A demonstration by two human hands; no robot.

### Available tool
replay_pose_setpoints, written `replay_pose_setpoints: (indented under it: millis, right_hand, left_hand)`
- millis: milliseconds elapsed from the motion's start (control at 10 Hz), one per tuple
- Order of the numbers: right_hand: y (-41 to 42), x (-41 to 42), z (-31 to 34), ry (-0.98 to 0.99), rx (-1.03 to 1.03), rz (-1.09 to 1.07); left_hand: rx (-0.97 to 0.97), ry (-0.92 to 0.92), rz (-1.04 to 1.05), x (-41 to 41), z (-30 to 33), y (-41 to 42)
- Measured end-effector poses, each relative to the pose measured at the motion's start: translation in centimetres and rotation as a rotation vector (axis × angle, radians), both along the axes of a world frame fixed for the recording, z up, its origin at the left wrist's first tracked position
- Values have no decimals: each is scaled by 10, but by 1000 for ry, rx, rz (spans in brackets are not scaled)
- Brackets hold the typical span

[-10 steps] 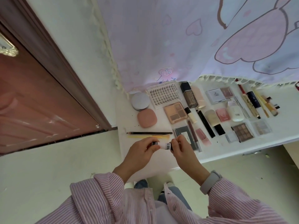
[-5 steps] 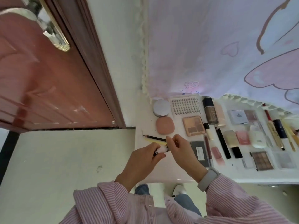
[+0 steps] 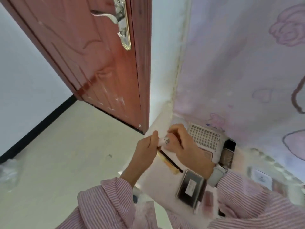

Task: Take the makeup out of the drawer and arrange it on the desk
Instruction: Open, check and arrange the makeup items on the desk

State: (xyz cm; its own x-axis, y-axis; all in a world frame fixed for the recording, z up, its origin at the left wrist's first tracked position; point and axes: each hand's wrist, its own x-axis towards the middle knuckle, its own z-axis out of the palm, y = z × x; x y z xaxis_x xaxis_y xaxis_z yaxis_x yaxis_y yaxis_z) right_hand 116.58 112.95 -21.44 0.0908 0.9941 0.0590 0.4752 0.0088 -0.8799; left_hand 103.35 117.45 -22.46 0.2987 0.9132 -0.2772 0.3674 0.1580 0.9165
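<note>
Head view, looking down at the left end of the desk [image 3: 158, 184]. Both hands meet above the desk's far left corner, clamped on one small white tube [image 3: 163, 140] with a dark printed band. The left hand [image 3: 146, 146] grips the tube's left end, thumb on top. The right hand [image 3: 179, 142] pinches its right end, fingers curled over it; a pale watch band [image 3: 217, 175] sits on that wrist. Both sleeves [image 3: 115, 200] are pink-and-white striped.

Just below the hands, a dark pencil [image 3: 170, 160] lies on the desk, touching or just beside a yellow stick [image 3: 166, 163] that runs parallel to it. Nearer the person, a dark flat case [image 3: 189, 187] with a white label lies flat, and a small pink item [image 3: 208, 198] lies just right of it. Behind the right hand lies a white tray of false lashes [image 3: 206, 138]. To its right lies a bottle [image 3: 227, 154] with a black cap; a peach compact [image 3: 208, 154] shows partly behind the right wrist. A white square case [image 3: 261, 178] lies at the far right, blurred.

A pale curtain [image 3: 239, 71] with pink drawings hangs over the back of the desk. To the left stands a reddish-brown door [image 3: 99, 63] with a metal handle [image 3: 118, 19], above a cream floor [image 3: 57, 154].
</note>
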Motion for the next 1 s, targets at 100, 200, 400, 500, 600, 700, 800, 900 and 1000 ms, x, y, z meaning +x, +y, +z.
replay_pose_setpoints:
  millis: [100,200,400,500,600,700,800,900,1000]
  right_hand:
    - [-16,25,2,114,-127,135]
    - [-32,35,5,88,-226,143]
    - [-54,39,-1,180,-190,392]
    - [-52,29,4,152,-240,422]
    - [-52,22,-2,117,-203,456]
    - [-45,16,-1,165,-394,546]
    - [-37,10,-12,93,-438,569]
    - [-30,6,-35,49,-380,634]
    - [-20,7,-44,-55,-427,704]
  left_hand:
    - [87,69,93,7,1,-31]
    - [47,51,88,10,-4,-59]
    - [203,223,301,11,-5,-109]
    - [221,241,289,8,-1,-128]
    - [158,202,294,5,-3,-138]
    - [134,161,337,-6,-18,-144]
    - [166,204,318,-13,-28,-145]
    - [146,275,283,-25,-44,-143]
    - [126,270,244,-29,-60,-136]
